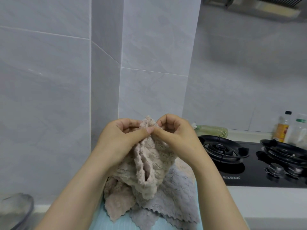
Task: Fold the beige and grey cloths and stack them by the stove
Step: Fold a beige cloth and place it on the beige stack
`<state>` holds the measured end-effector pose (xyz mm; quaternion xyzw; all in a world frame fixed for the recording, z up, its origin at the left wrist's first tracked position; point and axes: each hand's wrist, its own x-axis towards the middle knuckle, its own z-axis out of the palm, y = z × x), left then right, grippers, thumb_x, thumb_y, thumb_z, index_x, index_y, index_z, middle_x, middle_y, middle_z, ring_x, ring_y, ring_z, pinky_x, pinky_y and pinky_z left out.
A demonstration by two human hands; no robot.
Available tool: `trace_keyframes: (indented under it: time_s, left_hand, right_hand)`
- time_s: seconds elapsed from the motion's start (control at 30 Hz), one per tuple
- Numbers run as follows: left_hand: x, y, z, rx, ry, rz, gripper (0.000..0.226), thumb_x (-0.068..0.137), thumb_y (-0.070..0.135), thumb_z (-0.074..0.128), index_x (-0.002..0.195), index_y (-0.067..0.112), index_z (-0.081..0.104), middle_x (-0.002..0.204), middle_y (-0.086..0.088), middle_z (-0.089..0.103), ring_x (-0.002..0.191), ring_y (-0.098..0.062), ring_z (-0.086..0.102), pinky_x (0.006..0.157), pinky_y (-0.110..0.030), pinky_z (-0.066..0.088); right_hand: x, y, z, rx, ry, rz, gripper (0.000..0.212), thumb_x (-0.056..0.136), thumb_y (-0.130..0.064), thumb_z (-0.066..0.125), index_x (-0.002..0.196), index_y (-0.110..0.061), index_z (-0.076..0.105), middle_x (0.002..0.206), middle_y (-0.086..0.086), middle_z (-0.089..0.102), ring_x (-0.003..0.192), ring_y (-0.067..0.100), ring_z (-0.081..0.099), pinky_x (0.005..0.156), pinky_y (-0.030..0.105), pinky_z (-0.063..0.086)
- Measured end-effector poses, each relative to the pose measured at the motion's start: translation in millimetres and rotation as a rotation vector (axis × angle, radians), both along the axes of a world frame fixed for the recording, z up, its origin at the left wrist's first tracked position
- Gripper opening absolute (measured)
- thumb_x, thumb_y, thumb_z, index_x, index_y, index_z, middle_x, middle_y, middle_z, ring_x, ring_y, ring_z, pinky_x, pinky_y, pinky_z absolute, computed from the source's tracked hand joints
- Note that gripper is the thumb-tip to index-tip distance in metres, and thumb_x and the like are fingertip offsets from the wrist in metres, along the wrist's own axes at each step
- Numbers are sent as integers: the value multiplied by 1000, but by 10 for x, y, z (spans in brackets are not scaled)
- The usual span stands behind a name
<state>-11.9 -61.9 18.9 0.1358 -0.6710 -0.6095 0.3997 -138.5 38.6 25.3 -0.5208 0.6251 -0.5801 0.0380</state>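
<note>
A fluffy beige cloth (149, 168) hangs crumpled in the air above the counter. My left hand (119, 138) and my right hand (176, 133) both pinch its top edge, thumbs meeting in the middle. Under it lies a pile: a grey cloth (181, 201) with a zigzag edge spread flat, and another beige cloth (116, 201) bunched at the left. The pile rests on a light blue mat (106, 221), left of the black stove (259, 178).
The stove has two black burner rings (221, 148) and knobs (274, 170). Bottles (282, 128) stand behind it, and a pale green bottle (212, 131) lies on its side. A clear bowl (15, 209) sits at the far left. Tiled wall is close ahead.
</note>
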Motion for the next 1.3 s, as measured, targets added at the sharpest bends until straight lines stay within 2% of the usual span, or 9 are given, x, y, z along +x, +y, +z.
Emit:
trace_keyframes:
  time_s: [0.2,0.3,0.4,0.53,0.63,0.8,0.97,1.17,1.3]
  left_hand:
    - [8,-137,-20,3,45,157,18,77,13,73,94,7,70,86,-13,74,83,-29,69,82,-40,53]
    - [26,-169,-20,-25,53,202,5,84,10,66,88,9,68,60,4,66,56,-9,59,58,-18,46]
    - [-1,-177,-68,-179,-53,255,7,88,17,62,92,11,64,41,13,45,31,0,34,34,-10,25]
    - [-20,-173,-99,-254,-167,209,27,88,31,62,109,15,61,72,8,62,51,2,53,52,-14,41]
    - [-2,-137,-75,-178,-204,73,37,79,33,60,110,15,66,103,-8,72,97,-27,67,92,-45,52]
    - [18,-112,-66,-92,-51,141,19,89,6,56,92,13,73,85,-14,74,83,-36,70,78,-53,55]
    - [10,-117,-55,-37,25,194,11,87,9,64,93,8,73,86,-16,74,87,-38,69,82,-53,55]
    - [1,-85,-41,-83,118,211,17,94,10,54,91,14,71,85,-9,75,80,-27,71,78,-46,55]
    - [22,-128,-28,-81,200,222,18,96,12,51,91,16,68,87,-9,73,80,-23,68,80,-45,54]
  right_hand:
    - [-48,103,7,181,74,-55,35,80,-48,73,84,-15,65,73,8,69,61,18,56,60,26,45]
    - [-101,140,-2,221,130,-81,34,81,-49,71,79,-15,67,78,15,70,72,32,64,75,45,54]
    - [-94,134,18,126,142,-97,28,85,-40,70,75,-15,65,59,4,59,55,17,53,59,37,49]
    - [-102,125,32,18,184,-150,25,88,-37,68,75,-16,64,50,-15,46,48,2,40,49,15,30]
    - [-121,127,16,12,188,-161,23,89,-36,67,76,-17,64,48,-17,46,47,2,40,50,15,28]
    - [-129,116,1,5,167,-179,19,87,-42,67,81,-24,65,70,-7,62,68,11,58,63,29,45]
    - [-114,98,-13,-38,146,-230,17,85,-39,69,100,-36,63,89,-14,52,84,1,51,70,14,41]
    - [-158,-88,-214,213,-214,-95,84,74,-69,64,140,-24,40,128,-7,53,110,10,57,92,32,51]
    - [-191,-225,-362,233,-359,56,57,69,-72,66,84,-19,55,80,-9,62,77,7,59,79,28,52]
